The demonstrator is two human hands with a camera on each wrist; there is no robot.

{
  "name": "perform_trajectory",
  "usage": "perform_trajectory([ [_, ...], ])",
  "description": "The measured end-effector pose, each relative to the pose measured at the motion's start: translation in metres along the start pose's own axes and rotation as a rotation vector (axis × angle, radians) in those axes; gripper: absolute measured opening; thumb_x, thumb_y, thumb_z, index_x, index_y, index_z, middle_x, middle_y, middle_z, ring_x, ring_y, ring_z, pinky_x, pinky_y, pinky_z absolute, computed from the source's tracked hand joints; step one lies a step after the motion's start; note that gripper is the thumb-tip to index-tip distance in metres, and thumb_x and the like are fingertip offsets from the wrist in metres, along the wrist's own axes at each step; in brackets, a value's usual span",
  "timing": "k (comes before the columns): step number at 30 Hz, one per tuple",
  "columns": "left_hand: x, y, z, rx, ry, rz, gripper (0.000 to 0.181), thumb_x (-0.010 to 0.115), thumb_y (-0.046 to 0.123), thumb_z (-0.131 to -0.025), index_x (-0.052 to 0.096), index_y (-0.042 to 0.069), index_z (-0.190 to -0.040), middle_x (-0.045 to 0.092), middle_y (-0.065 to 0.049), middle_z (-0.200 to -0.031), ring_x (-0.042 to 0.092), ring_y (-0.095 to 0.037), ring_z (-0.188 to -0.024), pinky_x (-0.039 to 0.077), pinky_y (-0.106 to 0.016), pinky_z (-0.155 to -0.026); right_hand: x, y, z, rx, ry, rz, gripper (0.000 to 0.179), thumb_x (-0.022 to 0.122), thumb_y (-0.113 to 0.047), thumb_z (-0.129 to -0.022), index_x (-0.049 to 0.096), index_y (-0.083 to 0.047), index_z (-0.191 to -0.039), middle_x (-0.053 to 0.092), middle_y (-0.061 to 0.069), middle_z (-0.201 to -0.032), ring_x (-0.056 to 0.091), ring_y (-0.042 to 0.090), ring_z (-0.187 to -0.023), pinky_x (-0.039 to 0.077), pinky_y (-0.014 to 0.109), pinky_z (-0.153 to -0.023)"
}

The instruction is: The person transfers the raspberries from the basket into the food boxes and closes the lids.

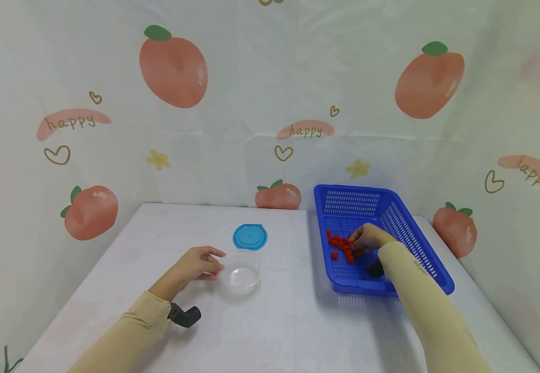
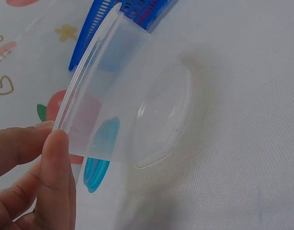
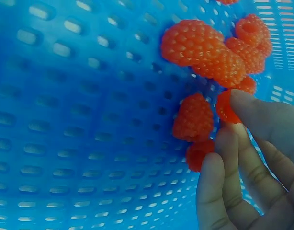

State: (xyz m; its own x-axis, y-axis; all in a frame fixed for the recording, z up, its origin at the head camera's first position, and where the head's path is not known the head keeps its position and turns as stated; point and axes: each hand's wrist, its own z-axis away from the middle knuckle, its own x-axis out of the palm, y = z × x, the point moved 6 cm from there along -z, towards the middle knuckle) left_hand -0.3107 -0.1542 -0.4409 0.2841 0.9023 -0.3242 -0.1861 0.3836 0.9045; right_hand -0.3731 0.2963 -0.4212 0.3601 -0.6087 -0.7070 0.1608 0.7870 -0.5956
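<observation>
My left hand [image 1: 200, 264] pinches the rim of a round, clear plastic tub [image 1: 242, 277] between thumb and fingers. Through the tub's wall in the left wrist view, only its bare base shows, with the white cloth behind. Inside the blue plastic basket [image 1: 367, 286], my right hand [image 1: 368, 237] reaches down to a cluster of red raspberries [image 1: 341, 246]. Thumb and fingertips pinch one raspberry [image 3: 225, 108] there, partly hidden by the thumb. Another raspberry [image 3: 194, 118] lies just beside the fingers. Behind the tub, a blue lid [image 1: 250, 237] lies flat.
A white cloth covers the table [image 1: 279, 321]. The basket's slotted walls rise around the right hand. A printed curtain [image 1: 232, 171] hangs along the table's back edge. Dark wrist cameras sit at the left wrist [image 1: 185, 315] and under the right wrist [image 1: 375, 269].
</observation>
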Motion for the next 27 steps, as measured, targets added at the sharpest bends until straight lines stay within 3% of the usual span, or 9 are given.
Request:
perform_trajectory([
  [12, -0.001, 0.001, -0.001, 0.012, -0.015, 0.008, 0.044, 0.07, 0.005, -0.084, 0.056, -0.004, -0.125, 0.064, -0.008, -0.087, 0.062, -0.015, -0.071, 0.059, -0.028, -0.069, -0.009, -0.009, 0.005, -0.056, 0.035, -0.122, 0.026, 0.063, -0.004, -0.09, 0.063, 0.008, -0.113, 0.069, 0.012, -0.097, 0.064, 0.024, -0.089, 0.056, 0.042, -0.087],
  [21, -0.002, 0.001, -0.001, 0.016, -0.021, 0.009, 0.044, 0.068, 0.003, -0.085, 0.055, -0.005, -0.126, 0.065, -0.009, -0.088, 0.062, -0.014, -0.071, 0.059, -0.027, -0.069, -0.02, -0.026, 0.013, -0.168, 0.052, -0.277, 0.038, 0.061, -0.015, -0.095, 0.055, 0.007, -0.126, 0.06, 0.023, -0.122, 0.055, 0.039, -0.115, 0.047, 0.047, -0.102],
  [27, -0.001, 0.001, -0.001, 0.016, -0.027, 0.019, 0.044, 0.068, 0.002, -0.085, 0.055, -0.006, -0.126, 0.065, -0.008, -0.087, 0.062, -0.014, -0.07, 0.059, -0.027, -0.068, -0.029, -0.046, 0.025, -0.236, 0.081, -0.405, 0.048, 0.061, -0.022, -0.096, 0.048, 0.004, -0.134, 0.053, 0.019, -0.131, 0.056, 0.025, -0.115, 0.044, 0.043, -0.106],
])
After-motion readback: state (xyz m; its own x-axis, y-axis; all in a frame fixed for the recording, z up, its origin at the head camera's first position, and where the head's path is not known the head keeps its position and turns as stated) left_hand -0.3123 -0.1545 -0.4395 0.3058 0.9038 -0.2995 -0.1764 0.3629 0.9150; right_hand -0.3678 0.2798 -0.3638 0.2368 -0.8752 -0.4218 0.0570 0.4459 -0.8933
